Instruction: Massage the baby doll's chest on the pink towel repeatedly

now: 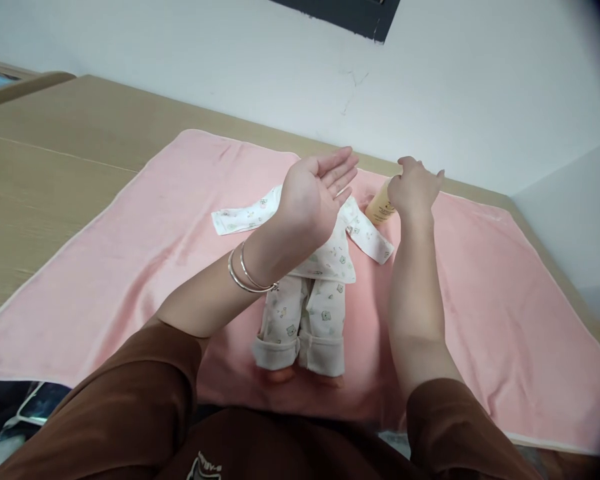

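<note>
Yellow and printed with small lettering, the bottle (379,208) occupies the right of our work area, on or just over the far part of a pink blanket (480,287). Its long axis slants, in our view, from lower left to upper right, and its upper end disappears behind our right hand (416,188). We note that this hand is the nearer one, touching or nearly touching the bottle from above; whether its fingers close around it we cannot tell. Our left hand (323,183) is raised, empty and spread flat, its palm turned upward and its fingers directed toward the bottle, which lies to their right across a narrow gap with nothing visible in it.

Just beside the bottle, on our side, lies one sleeve (374,239) of a white printed top (333,260). We see it on a small doll-like figure, whose cuffed trousers (305,327) extend toward us; our left hand and forearm obscure its upper part. Two bangles (236,272) encircle our left wrist. Beneath the blanket runs a wooden table (75,143), bounded at the rear by a white wall (460,100).
</note>
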Motion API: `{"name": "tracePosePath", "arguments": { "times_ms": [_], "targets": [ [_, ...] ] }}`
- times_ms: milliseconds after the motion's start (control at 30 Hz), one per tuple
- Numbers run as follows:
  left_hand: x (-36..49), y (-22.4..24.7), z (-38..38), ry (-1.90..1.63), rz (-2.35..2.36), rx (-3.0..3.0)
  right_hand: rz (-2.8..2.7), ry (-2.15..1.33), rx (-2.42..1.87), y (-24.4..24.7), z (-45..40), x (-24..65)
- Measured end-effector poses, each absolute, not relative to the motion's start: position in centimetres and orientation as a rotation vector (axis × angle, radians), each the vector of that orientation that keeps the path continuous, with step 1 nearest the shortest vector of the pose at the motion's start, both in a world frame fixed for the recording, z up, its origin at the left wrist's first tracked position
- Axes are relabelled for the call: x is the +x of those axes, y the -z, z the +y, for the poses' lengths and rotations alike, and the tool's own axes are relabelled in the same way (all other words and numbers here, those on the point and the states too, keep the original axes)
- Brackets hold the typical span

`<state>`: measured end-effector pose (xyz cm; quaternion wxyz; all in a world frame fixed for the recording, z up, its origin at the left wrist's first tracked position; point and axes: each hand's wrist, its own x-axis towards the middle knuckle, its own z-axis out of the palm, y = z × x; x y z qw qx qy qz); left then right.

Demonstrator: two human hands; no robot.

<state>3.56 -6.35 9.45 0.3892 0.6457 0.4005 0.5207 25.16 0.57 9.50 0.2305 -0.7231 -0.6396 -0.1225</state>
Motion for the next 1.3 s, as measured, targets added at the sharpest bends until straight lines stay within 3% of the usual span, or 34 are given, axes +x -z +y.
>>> {"name": "tracePosePath", "arguments": {
  "times_ms": [200, 467, 700, 833, 1067, 1300],
  "targets": [
    [2.2, -13.1, -12.0, -1.284, 0.948, 1.625, -1.715, 0.391, -2.131, -9.8, 1.0, 24.3],
    [0.0, -16.7, -14.4, -1.145, 0.585, 0.696, -1.758, 0.476, -2.106, -9.3, 0.6, 24.0],
    [-3.6, -17.2, -12.5, -1.277, 0.671, 0.937, -1.762, 0.59, -2.068, -8.9, 0.5, 24.0],
    [-4.8, -17.7, -13.8, -1.017, 0.556, 0.954, -1.786, 0.568, -2.033, -8.9, 0.3, 24.1],
    [-2.9, -17.1, -16.0, -0.991, 0.75, 1.419, -1.644, 0.332, -1.98, -9.4, 0.4, 25.3],
    [0.4, -16.1, -17.3, -0.926, 0.599, 0.773, -1.646, -0.031, -1.486, -12.7, -6.1, 21.9]
  ]
}}
